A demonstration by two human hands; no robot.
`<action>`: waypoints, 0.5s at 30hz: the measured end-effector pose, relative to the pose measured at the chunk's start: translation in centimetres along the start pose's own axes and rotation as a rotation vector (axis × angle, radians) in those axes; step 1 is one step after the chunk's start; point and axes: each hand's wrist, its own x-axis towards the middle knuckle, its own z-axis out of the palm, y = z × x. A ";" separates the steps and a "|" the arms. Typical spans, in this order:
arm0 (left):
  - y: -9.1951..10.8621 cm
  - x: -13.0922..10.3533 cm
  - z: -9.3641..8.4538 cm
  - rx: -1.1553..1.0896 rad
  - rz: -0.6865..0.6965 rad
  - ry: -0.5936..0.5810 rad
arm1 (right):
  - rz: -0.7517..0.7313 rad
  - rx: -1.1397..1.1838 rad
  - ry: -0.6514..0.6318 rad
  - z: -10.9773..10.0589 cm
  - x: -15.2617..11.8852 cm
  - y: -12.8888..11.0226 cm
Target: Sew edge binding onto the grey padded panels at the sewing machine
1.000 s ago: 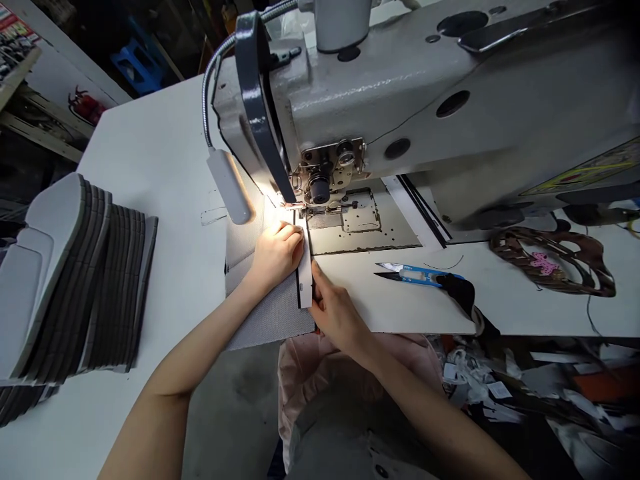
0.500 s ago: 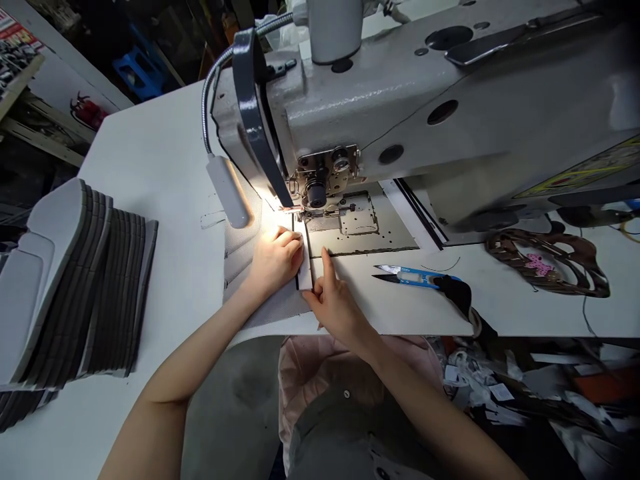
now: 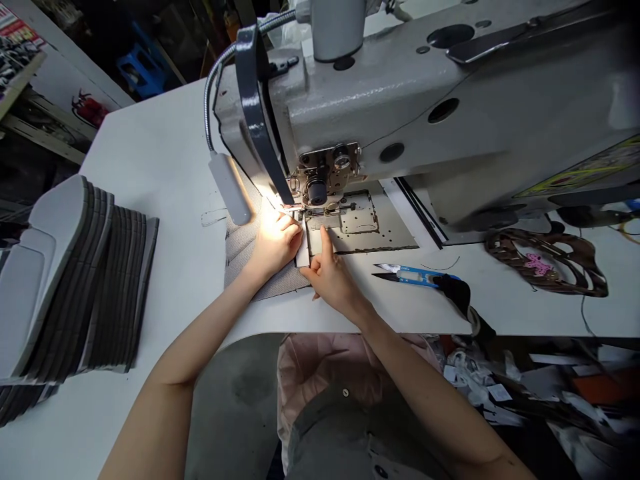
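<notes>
A grey fabric panel (image 3: 241, 250) with seam lines lies under the sewing machine's needle area (image 3: 301, 211), a white strip (image 3: 303, 255) along its right edge. My left hand (image 3: 276, 245) rests on the panel close to the presser foot, its fingers bent and closed on the fabric beside the strip. At the strip's near end is my right hand (image 3: 334, 275). Its thumb meets the strip, the index finger points forward over the metal plate (image 3: 395, 233), and the other fingers are curled. What lies beneath my left fingertips is hidden.
Blue thread snips (image 3: 417, 275) lie right of my hands, near a brown hair clip (image 3: 550, 263). Stacked grey padded pieces (image 3: 95, 280) stand on the table's left. A lamp (image 3: 230, 190) hangs beside the grey sewing machine (image 3: 400, 100).
The fabric panel and white strip have moved forward under the machine, away from the table's front edge. My right hand has moved forward with them; my left hand has barely shifted.
</notes>
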 end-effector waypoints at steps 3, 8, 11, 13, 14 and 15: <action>-0.2 0.1 0.1 -0.003 0.006 0.017 | -0.015 -0.014 0.012 -0.3 0.8 -0.1; 0.6 -0.7 -0.2 -0.054 0.011 0.045 | -0.044 -0.124 0.013 -0.6 1.9 -0.3; 1.6 -1.5 -0.5 -0.056 -0.009 0.032 | -0.056 -0.261 0.028 -0.6 2.2 -0.5; 2.1 -2.0 -0.9 -0.058 -0.009 0.016 | -0.061 -0.333 0.027 -0.6 2.3 -0.5; 2.2 -2.2 -1.1 -0.065 -0.003 0.003 | -0.062 -0.367 0.029 -0.6 2.3 -0.5; 2.3 -2.4 -1.3 -0.078 0.007 -0.015 | -0.065 -0.399 0.033 -0.5 2.2 -0.5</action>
